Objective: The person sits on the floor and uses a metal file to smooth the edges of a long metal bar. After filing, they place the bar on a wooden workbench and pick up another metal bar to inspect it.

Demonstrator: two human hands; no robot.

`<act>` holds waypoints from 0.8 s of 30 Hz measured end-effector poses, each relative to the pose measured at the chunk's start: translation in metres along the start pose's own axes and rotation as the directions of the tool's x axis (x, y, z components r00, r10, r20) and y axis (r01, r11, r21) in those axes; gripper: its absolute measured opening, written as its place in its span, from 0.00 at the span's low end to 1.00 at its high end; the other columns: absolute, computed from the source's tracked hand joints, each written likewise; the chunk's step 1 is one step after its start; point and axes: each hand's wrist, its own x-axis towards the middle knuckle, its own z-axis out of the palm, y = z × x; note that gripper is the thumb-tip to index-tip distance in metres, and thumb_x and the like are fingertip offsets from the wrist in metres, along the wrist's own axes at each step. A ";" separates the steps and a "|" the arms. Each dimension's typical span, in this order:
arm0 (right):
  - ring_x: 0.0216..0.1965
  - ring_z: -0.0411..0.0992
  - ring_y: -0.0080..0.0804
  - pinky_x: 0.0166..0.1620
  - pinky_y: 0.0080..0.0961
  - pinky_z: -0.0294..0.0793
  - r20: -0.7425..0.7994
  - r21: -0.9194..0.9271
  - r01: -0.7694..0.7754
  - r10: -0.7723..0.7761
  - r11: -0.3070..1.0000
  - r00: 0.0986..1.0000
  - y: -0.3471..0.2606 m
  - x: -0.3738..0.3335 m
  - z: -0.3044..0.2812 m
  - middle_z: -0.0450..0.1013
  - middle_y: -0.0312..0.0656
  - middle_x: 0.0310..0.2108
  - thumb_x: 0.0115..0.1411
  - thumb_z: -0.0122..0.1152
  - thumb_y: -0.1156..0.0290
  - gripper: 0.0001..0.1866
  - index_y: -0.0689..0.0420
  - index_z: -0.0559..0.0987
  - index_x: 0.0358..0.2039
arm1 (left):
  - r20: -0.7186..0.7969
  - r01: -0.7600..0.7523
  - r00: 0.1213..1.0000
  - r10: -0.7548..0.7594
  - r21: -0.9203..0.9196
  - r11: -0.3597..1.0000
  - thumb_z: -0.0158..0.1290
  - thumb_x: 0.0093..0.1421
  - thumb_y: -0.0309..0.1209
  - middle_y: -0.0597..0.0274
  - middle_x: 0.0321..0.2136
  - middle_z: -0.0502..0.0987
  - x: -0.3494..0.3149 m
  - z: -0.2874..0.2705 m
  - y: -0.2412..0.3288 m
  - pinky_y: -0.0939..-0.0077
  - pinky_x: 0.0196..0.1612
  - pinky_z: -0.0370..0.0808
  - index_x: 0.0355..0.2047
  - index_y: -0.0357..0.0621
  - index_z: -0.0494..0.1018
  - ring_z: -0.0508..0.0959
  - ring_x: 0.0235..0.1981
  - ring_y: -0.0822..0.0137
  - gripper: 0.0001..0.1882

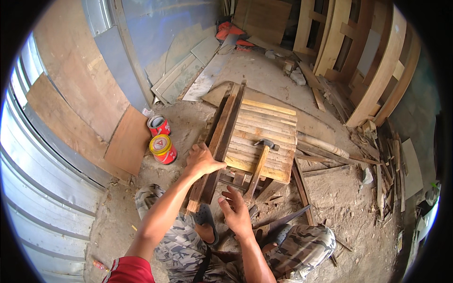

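Note:
My left hand [203, 161] is wrapped over a bundle of long, narrow wooden boards [228, 123], thumb on its right side. These boards rest along the left edge of a low slatted wooden stool [266, 118] and point away from me. Their near end hangs out over my foot. Just right of that end, my right hand [236, 212] is held in the air with fingers apart and nothing in it. A claw hammer [257, 170] lies on the slats, its wooden handle reaching past the near edge. What looks like a saw blade [289, 217] is below, beside my right knee.
Two red paint cans [163, 150] stand on the dirt floor at the left, one with a yellow lid. Plywood sheets [75, 85] lean on the left wall. Scrap wood [384, 165] is heaped at the right, below wooden frames [377, 75]. A dark strip [303, 191] leans against the stool.

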 end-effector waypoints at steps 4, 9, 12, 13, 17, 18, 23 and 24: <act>0.62 0.65 0.38 0.59 0.33 0.70 0.085 0.302 -0.133 0.113 0.944 0.990 0.020 0.009 0.014 0.65 0.55 0.63 0.67 0.61 0.55 0.40 0.62 0.55 0.70 | 0.091 -0.060 0.992 0.082 -0.223 0.973 0.66 0.39 0.68 0.21 0.64 0.56 -0.016 0.005 -0.037 0.57 0.66 0.66 0.67 0.20 0.45 0.63 0.66 0.38 0.74; 0.67 0.57 0.39 0.62 0.33 0.66 0.111 0.467 -0.177 0.141 0.866 0.984 0.052 0.015 0.041 0.59 0.55 0.66 0.66 0.61 0.49 0.45 0.63 0.51 0.71 | 0.148 0.007 0.987 0.056 -0.393 0.920 0.69 0.40 0.63 0.26 0.59 0.66 -0.059 0.008 -0.026 0.60 0.66 0.65 0.64 0.19 0.49 0.69 0.63 0.42 0.69; 0.55 0.69 0.31 0.57 0.30 0.70 0.154 0.554 -0.233 0.177 0.799 0.972 0.044 0.015 0.042 0.69 0.45 0.55 0.66 0.64 0.61 0.33 0.63 0.62 0.64 | 0.089 0.002 0.995 0.042 -0.442 0.897 0.67 0.41 0.66 0.31 0.57 0.71 -0.070 0.011 -0.025 0.57 0.62 0.69 0.62 0.25 0.57 0.73 0.59 0.41 0.64; 0.52 0.70 0.29 0.56 0.30 0.71 0.163 0.595 -0.242 0.180 0.767 0.970 0.043 0.016 0.040 0.71 0.44 0.54 0.66 0.64 0.63 0.32 0.63 0.63 0.64 | 0.056 -0.017 0.997 0.049 -0.477 0.879 0.67 0.42 0.66 0.32 0.56 0.72 -0.072 0.015 -0.025 0.56 0.61 0.70 0.61 0.26 0.59 0.74 0.58 0.41 0.61; 0.41 0.77 0.33 0.44 0.32 0.79 0.097 0.626 -0.302 0.313 0.719 0.945 0.040 0.017 0.042 0.76 0.44 0.43 0.64 0.62 0.66 0.20 0.61 0.71 0.54 | -0.025 -0.064 0.997 0.078 -0.839 0.541 0.67 0.54 0.52 0.45 0.52 0.76 -0.058 0.054 -0.045 0.64 0.57 0.73 0.58 0.29 0.64 0.77 0.53 0.56 0.44; 0.37 0.78 0.36 0.41 0.34 0.79 0.070 0.619 -0.319 0.355 0.717 0.932 0.037 0.017 0.039 0.77 0.43 0.40 0.63 0.59 0.67 0.18 0.61 0.73 0.51 | -0.021 -0.082 0.987 0.159 -0.915 0.394 0.66 0.57 0.46 0.50 0.51 0.76 -0.061 0.051 -0.041 0.68 0.56 0.72 0.57 0.31 0.66 0.75 0.52 0.63 0.37; 0.43 0.74 0.32 0.45 0.31 0.74 -0.077 0.557 -0.258 0.359 0.789 0.930 0.034 0.024 0.026 0.74 0.42 0.44 0.64 0.58 0.68 0.22 0.59 0.69 0.58 | 0.074 0.036 0.994 0.081 -0.917 0.397 0.58 0.62 0.45 0.53 0.49 0.77 -0.056 0.052 -0.043 0.69 0.57 0.69 0.54 0.33 0.70 0.74 0.51 0.65 0.30; 0.45 0.73 0.31 0.47 0.30 0.73 -0.132 0.552 -0.202 0.325 0.809 0.937 0.029 0.023 0.031 0.74 0.42 0.46 0.65 0.57 0.69 0.24 0.58 0.67 0.61 | 0.068 0.035 0.995 0.073 -0.925 0.377 0.56 0.64 0.46 0.53 0.49 0.77 -0.048 0.061 -0.054 0.70 0.57 0.69 0.53 0.33 0.71 0.74 0.51 0.65 0.28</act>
